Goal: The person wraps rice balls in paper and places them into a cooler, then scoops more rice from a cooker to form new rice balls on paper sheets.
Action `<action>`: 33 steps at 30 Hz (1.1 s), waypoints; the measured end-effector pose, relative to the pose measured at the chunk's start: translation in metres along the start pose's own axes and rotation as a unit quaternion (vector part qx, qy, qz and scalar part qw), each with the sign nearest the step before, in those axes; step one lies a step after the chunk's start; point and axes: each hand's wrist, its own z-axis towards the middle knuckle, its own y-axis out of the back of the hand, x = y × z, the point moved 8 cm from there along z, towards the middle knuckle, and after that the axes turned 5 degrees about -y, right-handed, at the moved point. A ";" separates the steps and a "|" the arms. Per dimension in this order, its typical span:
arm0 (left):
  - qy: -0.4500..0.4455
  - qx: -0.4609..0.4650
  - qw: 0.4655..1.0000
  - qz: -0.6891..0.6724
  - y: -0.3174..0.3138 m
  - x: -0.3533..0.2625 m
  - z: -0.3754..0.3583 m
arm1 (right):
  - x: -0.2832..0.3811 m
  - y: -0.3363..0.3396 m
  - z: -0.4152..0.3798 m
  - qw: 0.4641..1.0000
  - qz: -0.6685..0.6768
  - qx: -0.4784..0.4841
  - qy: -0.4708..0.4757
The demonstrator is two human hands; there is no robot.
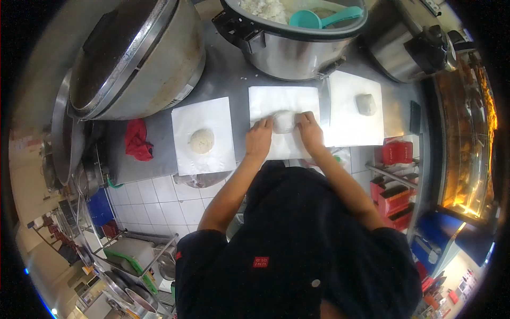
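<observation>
My left hand (259, 139) is closed, its fingertips at the left side of a rounded rice portion in a thin, see-through wrap (285, 122). Across from it, my right hand (309, 132) has its fingers closed at the right side of the same portion. Under both hands lies a stack of white paper sheets (284, 94). To the left, a bare round mound of rice (202, 141) sits on another paper stack (204, 110). On the right-hand paper stack (357, 132) rests a smaller wrapped rice portion (365, 105).
An open rice cooker (292, 57) with rice and a turquoise scoop (322, 18) stands behind the papers. A large lidded pot (154, 69) is at the left, another cooker (396, 48) at the right. A red cloth (138, 140) lies on the metal counter (228, 74).
</observation>
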 end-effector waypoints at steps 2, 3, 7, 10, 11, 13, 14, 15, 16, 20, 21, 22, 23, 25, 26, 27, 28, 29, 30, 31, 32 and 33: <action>0.030 0.019 0.998 -0.045 -0.011 -0.001 -0.009 | -0.004 -0.014 -0.010 0.995 -0.038 -0.065 0.067; 0.032 0.015 0.998 -0.043 -0.013 -0.005 -0.012 | 0.002 -0.018 -0.019 0.980 -0.072 -0.128 0.131; 0.042 -0.048 0.988 -0.140 -0.026 -0.018 -0.022 | 0.008 -0.038 -0.030 0.977 -0.195 -0.053 0.069; 0.102 -0.091 0.893 -0.428 -0.013 -0.027 -0.019 | 0.003 -0.040 -0.028 0.983 -0.171 -0.024 0.065; 0.098 -0.097 0.893 -0.428 -0.013 -0.029 -0.016 | 0.000 -0.041 -0.027 0.985 -0.149 -0.034 0.083; 0.109 -0.170 0.863 -0.464 -0.009 -0.023 -0.013 | 0.015 -0.027 -0.029 0.985 -0.126 -0.054 0.106; 0.112 -0.210 0.837 -0.492 -0.008 -0.021 -0.012 | 0.022 -0.019 -0.031 0.985 -0.100 -0.067 0.126; 0.113 -0.213 0.836 -0.493 0.006 -0.025 -0.008 | 0.030 -0.012 -0.031 0.984 -0.101 -0.067 0.128; 0.179 -0.217 0.810 -0.515 0.022 -0.024 -0.006 | 0.044 -0.003 -0.033 0.978 -0.099 -0.089 0.163; 0.310 -0.315 0.649 -0.619 0.022 -0.002 -0.003 | 0.072 0.015 -0.035 0.950 -0.154 -0.109 0.251; 0.348 -0.333 0.543 -0.688 0.017 0.000 -0.004 | 0.076 0.022 -0.035 0.949 -0.152 -0.115 0.253; 0.360 -0.352 0.532 -0.681 0.028 -0.002 -0.003 | 0.082 0.026 -0.035 0.943 -0.163 -0.102 0.271; 0.355 -0.355 0.534 -0.681 0.031 -0.003 -0.001 | 0.085 0.027 -0.037 0.937 -0.175 -0.087 0.290; 0.356 -0.304 0.595 -0.654 0.038 -0.009 0.003 | 0.087 0.033 -0.041 0.930 -0.178 -0.093 0.308; 0.353 -0.309 0.597 -0.651 0.042 -0.013 0.001 | 0.090 0.034 -0.043 0.924 -0.182 -0.095 0.323; 0.353 -0.308 0.574 -0.671 0.052 -0.025 0.000 | 0.092 0.038 -0.047 0.923 -0.178 -0.098 0.328; 0.352 -0.306 0.552 -0.691 0.059 -0.033 -0.002 | 0.092 0.040 -0.048 0.930 -0.160 -0.086 0.321; 0.350 -0.311 0.556 -0.687 0.062 -0.034 -0.005 | 0.092 0.040 -0.050 0.937 -0.141 -0.072 0.312; 0.335 -0.311 0.516 -0.724 0.063 -0.038 -0.006 | 0.095 0.040 -0.051 0.936 -0.135 -0.074 0.317; 0.320 -0.308 0.474 -0.760 0.063 -0.041 -0.007 | 0.098 0.045 -0.054 0.935 -0.051 -0.095 0.337; 0.320 -0.309 0.475 -0.759 0.064 -0.044 -0.011 | 0.099 0.052 -0.058 0.928 0.034 -0.113 0.353; 0.322 -0.313 0.480 -0.754 0.064 -0.042 -0.018 | 0.105 0.053 -0.063 0.927 0.042 -0.112 0.355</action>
